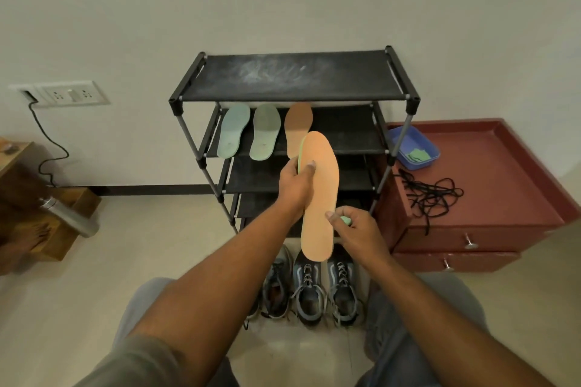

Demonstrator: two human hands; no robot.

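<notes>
Head view: both hands hold the orange insole (320, 198) in front of the shoe rack (292, 78), above the shoes (309, 289). The left hand (297, 182) grips its left edge and the right hand (355, 229) pinches its right edge. Bare floor (141, 245) lies left of the rack. The blue tray (430, 148) holds green pieces (416, 154).

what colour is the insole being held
The insole is orange with a green edge, clearest in the head view.

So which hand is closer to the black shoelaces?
Right. The right hand pinches the orange insole at its lower part, just left of the black shoelaces on the red cabinet. The left hand grips the insole farther left.
</notes>
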